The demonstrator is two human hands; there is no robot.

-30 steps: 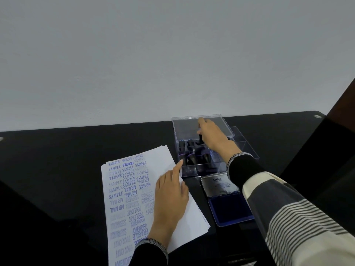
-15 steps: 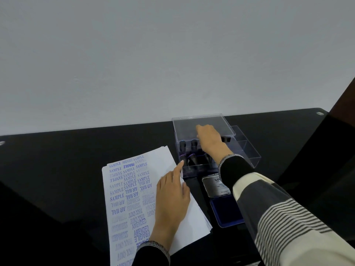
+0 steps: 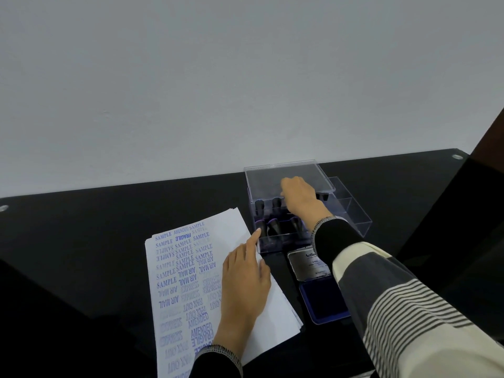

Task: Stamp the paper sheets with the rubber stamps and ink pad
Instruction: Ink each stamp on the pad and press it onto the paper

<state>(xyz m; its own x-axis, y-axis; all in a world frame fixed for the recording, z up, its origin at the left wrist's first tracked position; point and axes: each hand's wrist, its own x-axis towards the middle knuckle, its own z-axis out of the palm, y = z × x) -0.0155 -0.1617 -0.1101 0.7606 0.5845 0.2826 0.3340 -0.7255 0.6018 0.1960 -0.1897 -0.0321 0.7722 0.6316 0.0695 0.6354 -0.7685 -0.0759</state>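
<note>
While right hand [image 3: 301, 196] reaches into stamp box [image 3: 354, 214], grasp unclear; left hand [image 3: 245, 279] flat on paper sheets [image 3: 191, 268]; snagged stamp could drag box.

The left hand [image 3: 243, 279] lies flat on a stack of paper sheets [image 3: 191, 282] covered with blue stamped words, its forefinger reaching toward a clear plastic box [image 3: 351, 211] of black-handled stamps [image 3: 275, 226]. The right hand [image 3: 301, 196] is down inside the box, fingers hidden. An open ink pad [image 3: 323, 304] sits just in front of the box on the black table [image 3: 109, 227]
</note>
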